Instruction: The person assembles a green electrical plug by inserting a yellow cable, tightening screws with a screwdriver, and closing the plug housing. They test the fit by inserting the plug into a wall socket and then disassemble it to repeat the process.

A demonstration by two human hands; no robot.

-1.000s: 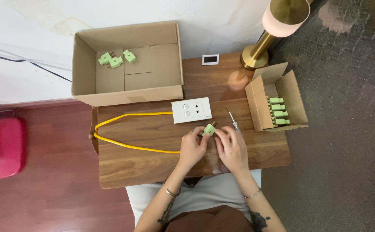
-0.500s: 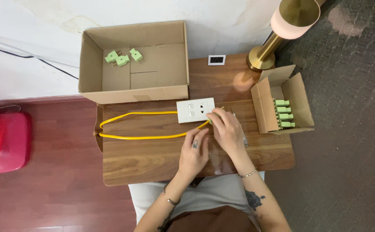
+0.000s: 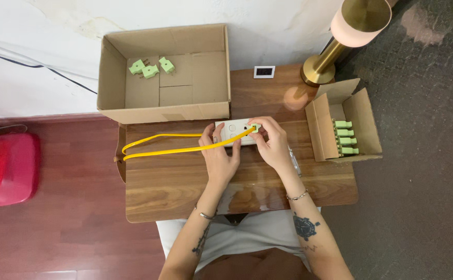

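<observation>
- The green plug (image 3: 254,127) sits at the right end of the white socket plate (image 3: 232,136), which lies on the wooden counter (image 3: 185,186) just in front of the large cardboard box (image 3: 165,78).
- The right hand (image 3: 272,144) reaches in from the right of the socket plate, wrist bent and forearm angled back toward the body; its fingers are pinched together on the green plug.
- The left hand (image 3: 219,155) rests on the near edge of the socket plate, fingers curled loosely, thumb and fingertips touching the plate; a yellow cable (image 3: 159,145) passes over it.
- The yellow cable runs from the plug leftward of the socket plate and loops back.
- Three more green plugs (image 3: 151,68) lie inside the large box behind the plate.
- To the right of the plate, a small cardboard box (image 3: 364,122) holds a row of green plugs.
- A brass lamp (image 3: 340,36) stands behind it.
</observation>
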